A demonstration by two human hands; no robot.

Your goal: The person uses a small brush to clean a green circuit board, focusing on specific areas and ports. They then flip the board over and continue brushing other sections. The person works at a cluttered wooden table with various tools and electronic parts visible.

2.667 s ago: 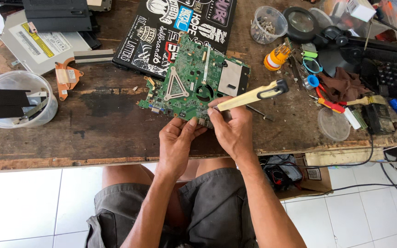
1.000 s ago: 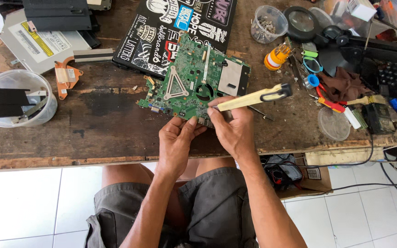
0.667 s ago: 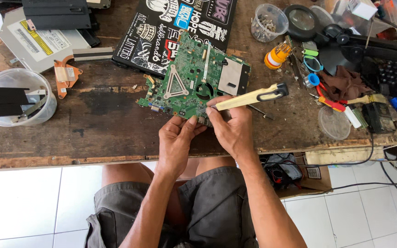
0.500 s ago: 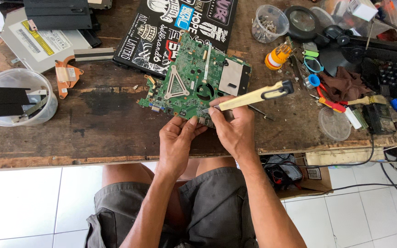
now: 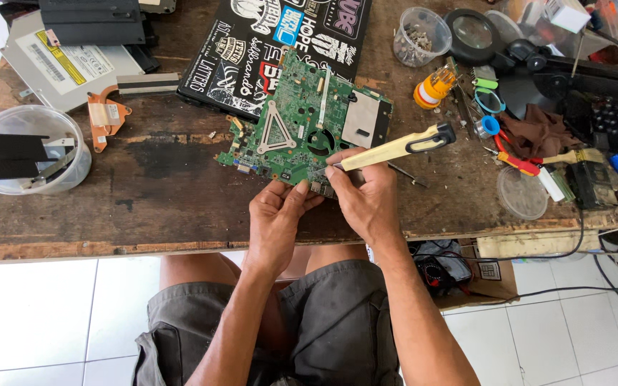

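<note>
A green circuit board (image 5: 302,125) lies on a worn wooden workbench (image 5: 159,186), partly over a black sticker-covered laptop lid (image 5: 252,43). My left hand (image 5: 277,218) presses its fingertips on the board's near edge. My right hand (image 5: 366,196) grips a cream-yellow screwdriver (image 5: 395,148) with a black clip, its handle pointing up and right and its tip down at the board's near edge. The tip itself is hidden by my fingers.
At left stand a clear tub (image 5: 30,154) with black parts, a copper heat pipe (image 5: 109,114) and a silver optical drive (image 5: 66,64). At right lie a screw cup (image 5: 423,36), a magnifier (image 5: 473,32), pliers (image 5: 516,161), a lid (image 5: 523,193) and a black keyboard (image 5: 609,121).
Hands and board stay nearly in place; the screwdriver's handle has wobbled slightly while its tip stays at the board's near edge.
</note>
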